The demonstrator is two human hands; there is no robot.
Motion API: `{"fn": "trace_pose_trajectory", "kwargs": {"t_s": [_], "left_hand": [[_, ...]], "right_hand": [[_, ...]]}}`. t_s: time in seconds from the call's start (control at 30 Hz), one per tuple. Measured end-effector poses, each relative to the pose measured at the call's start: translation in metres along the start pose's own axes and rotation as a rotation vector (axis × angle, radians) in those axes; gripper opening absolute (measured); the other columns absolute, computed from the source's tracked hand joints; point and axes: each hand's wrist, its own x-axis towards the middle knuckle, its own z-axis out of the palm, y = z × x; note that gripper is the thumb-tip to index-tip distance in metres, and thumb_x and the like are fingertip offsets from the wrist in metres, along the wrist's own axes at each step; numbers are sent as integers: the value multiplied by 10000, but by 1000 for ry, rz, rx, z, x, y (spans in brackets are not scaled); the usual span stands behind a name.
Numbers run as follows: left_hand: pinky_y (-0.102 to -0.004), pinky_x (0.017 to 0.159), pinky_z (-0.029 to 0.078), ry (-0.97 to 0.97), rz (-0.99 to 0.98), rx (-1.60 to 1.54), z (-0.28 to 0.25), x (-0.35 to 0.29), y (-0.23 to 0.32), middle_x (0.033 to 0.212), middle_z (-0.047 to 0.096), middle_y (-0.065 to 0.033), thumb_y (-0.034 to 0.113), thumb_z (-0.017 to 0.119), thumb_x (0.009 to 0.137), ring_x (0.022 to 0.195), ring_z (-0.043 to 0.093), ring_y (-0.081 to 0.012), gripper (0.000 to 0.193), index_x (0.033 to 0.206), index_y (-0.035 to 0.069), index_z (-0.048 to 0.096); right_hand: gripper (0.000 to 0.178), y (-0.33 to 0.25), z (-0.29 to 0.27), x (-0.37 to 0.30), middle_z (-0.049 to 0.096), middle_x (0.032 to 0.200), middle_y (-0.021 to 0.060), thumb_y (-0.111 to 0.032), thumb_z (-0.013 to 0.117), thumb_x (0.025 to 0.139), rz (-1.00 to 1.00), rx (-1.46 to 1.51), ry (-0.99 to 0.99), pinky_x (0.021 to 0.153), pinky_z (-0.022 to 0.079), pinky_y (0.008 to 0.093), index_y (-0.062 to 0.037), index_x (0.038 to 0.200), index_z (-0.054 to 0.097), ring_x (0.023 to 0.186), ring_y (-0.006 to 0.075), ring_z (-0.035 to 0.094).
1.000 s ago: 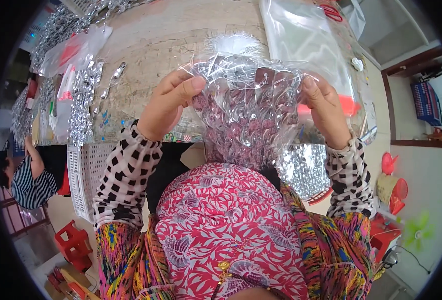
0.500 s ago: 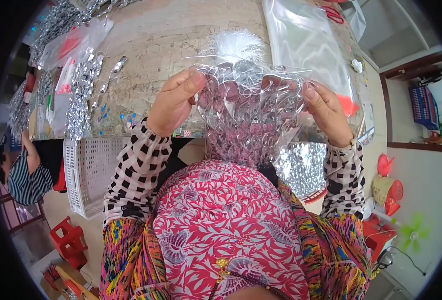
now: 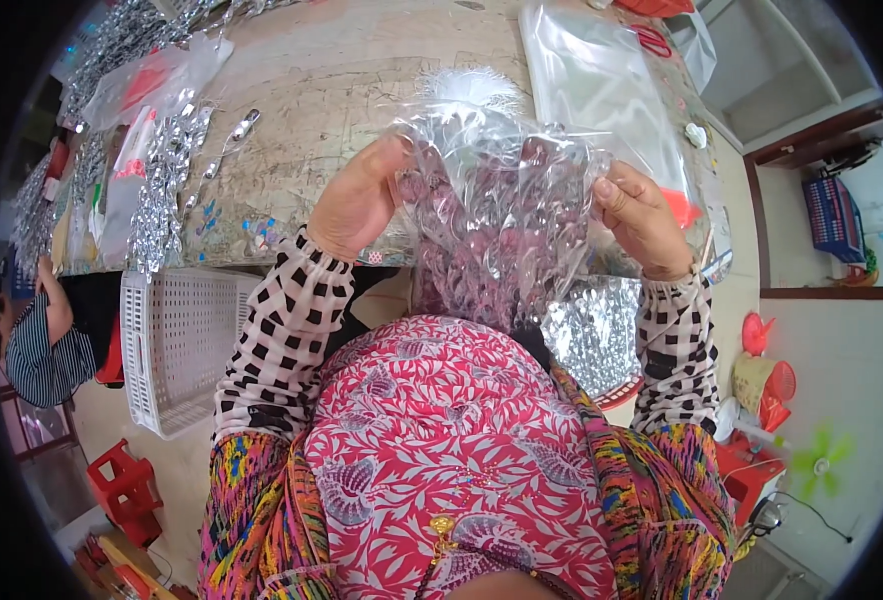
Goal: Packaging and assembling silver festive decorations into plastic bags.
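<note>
Hands (image 3: 359, 200) closer together on clear bag (image 3: 502, 215)

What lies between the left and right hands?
In the head view, clear plastic with shiny strips spans from the left hand to the right hand.

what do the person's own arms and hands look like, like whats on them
Both the left hand and right hand are bare, without gloves. The forearms wear white fabric sleeve covers with black checks, gathered at the wrists. Above these are loose cloth sleeves streaked pink, yellow, blue and black.
</note>
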Motion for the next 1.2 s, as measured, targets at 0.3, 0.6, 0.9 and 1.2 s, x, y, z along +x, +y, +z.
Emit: {"fn": "trace_pose_trajectory", "kwargs": {"t_s": [0.3,0.6,0.9,1.2], "left_hand": [[-289,916,388,40,-104,141,6,17,-13,1048,601,-7,197,644,862,971,532,-126,321,1141,54,571],[-307,901,428,-181,-71,-70,27,26,-40,1062,619,-45,194,572,889,974,579,-151,315,1139,4,558],[-298,861,484,255,-23,163,79,54,-70,1087,622,-49,351,552,938,993,587,-134,376,1142,35,578],[-312,805,510,162,40,204,108,82,-105,1025,644,-59,369,583,912,917,616,-151,394,1098,23,591]], "right_hand": [[538,-37,4,-5,452,1364,142,-196,540,928,-444,-97,299,1069,320,384,-29,1402,348,1276,242,424],[855,-30,87,42,211,1515,185,-613,413,869,-681,-1485,426,1133,50,505,2,1442,254,1414,364,146],[746,44,57,-4,245,1504,191,-534,386,904,-658,-1527,327,1145,15,494,8,1413,322,1421,340,159],[780,-11,-41,-8,186,1517,223,-541,465,897,-896,-1140,689,1127,56,520,-43,1459,255,1412,392,151]]}}
